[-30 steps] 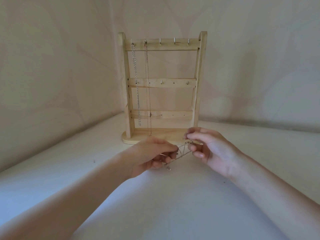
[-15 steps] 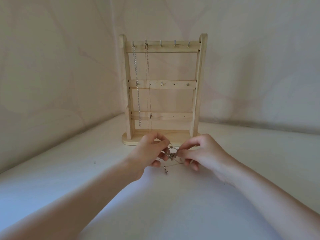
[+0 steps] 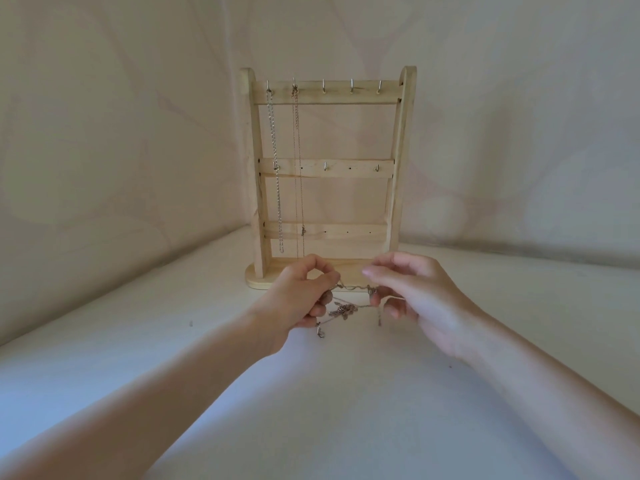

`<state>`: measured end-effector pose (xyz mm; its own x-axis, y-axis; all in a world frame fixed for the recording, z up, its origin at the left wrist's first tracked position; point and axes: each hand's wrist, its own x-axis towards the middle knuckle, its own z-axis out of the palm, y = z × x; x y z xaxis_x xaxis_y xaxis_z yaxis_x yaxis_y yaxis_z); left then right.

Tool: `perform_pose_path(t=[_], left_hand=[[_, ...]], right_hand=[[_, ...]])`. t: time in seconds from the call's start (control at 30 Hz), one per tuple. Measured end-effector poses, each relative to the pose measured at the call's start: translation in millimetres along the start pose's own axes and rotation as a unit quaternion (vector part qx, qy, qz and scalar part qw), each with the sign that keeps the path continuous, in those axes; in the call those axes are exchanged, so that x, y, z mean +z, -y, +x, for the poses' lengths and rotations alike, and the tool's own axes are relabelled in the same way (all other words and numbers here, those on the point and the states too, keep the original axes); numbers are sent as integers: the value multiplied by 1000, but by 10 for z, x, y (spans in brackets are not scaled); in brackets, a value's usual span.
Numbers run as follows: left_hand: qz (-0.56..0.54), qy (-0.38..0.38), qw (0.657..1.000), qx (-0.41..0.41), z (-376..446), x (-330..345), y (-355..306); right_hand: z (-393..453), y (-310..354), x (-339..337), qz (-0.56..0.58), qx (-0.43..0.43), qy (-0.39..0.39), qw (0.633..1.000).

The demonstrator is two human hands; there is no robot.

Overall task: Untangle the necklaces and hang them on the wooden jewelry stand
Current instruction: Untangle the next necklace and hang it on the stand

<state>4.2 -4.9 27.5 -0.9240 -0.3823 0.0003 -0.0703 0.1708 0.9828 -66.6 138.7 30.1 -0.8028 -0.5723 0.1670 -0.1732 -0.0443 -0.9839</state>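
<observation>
Here I see the tangled necklace (image 3: pixel 349 303) strung side to side just in front of the wooden jewelry stand (image 3: pixel 329 174), its long axis level, a knotted clump sagging mid-span and clasp ends dangling. The left hand (image 3: pixel 298 299) pinches one end, fingers curled, knuckles toward the stand. The right hand (image 3: pixel 415 299) pinches the other end, forefinger extended. On the stand's top rail hang a silver chain (image 3: pixel 275 168) and a finer chain (image 3: pixel 298 168), both straight down.

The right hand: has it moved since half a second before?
Yes. The right hand moved rightward, away from the left hand, judged against the wooden stand.
</observation>
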Motion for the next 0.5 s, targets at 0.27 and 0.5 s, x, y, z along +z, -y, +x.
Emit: perform_pose_path(t=[0.27,0.5], left_hand=[[4,-5,1000,-7,-13,24,8],[19,27,999,-34,-25,21,3]], right_hand=[[-16,-70,98,-150,-21,59,987],[55,19,-19,174,66,27,982]])
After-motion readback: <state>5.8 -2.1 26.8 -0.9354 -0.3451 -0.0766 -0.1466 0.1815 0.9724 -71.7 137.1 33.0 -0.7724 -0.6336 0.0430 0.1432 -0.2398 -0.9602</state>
